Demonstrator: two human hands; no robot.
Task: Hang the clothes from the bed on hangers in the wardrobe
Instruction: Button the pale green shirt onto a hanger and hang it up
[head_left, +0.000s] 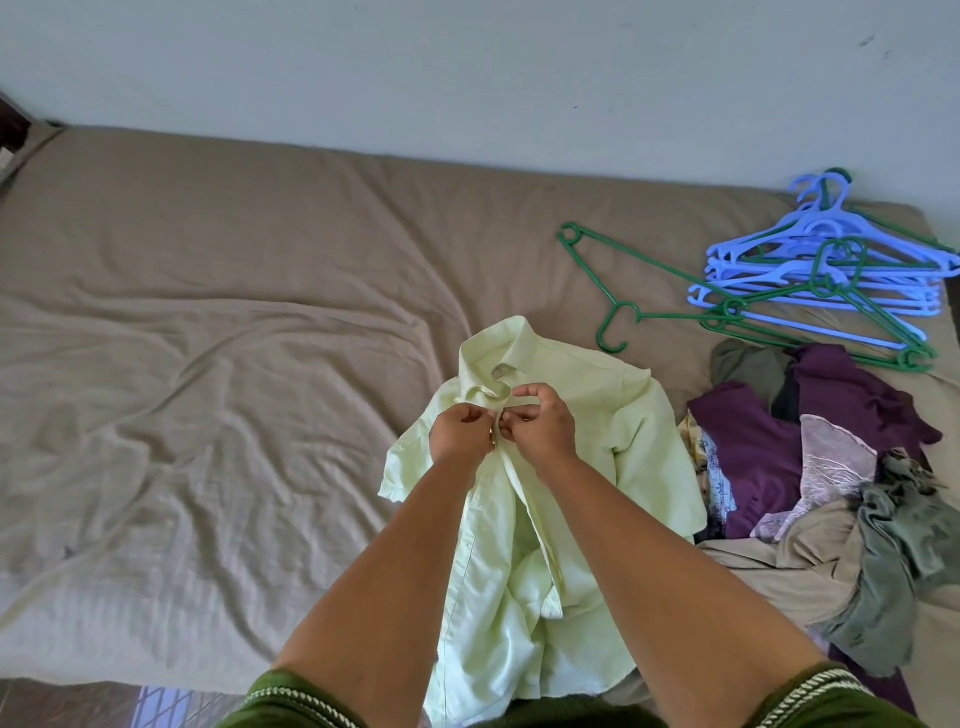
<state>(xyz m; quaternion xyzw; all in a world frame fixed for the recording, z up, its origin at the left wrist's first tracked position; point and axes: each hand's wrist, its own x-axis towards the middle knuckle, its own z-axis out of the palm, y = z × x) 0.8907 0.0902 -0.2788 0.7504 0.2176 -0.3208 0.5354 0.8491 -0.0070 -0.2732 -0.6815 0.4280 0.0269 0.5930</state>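
Observation:
A pale yellow-green collared shirt (587, 395) lies face up on the bed (208, 322), its collar pointing to the wall. My left hand (460, 430) and my right hand (540, 421) meet just below the collar, each pinching an edge of the shirt's front placket at a button. A hanger's hook shows inside the collar; the rest of that hanger is hidden under the fabric. Loose hangers lie at the back right: a green one (618, 306) nearest the shirt, and a stack of blue and green ones (821, 270).
A heap of clothes (810, 457), purple, grey-green, beige and patterned, lies on the bed to the right of the shirt. A brown sheet covers the mattress. A plain wall (467, 78) runs behind the bed. Floor tiles (166, 701) show at the bottom left.

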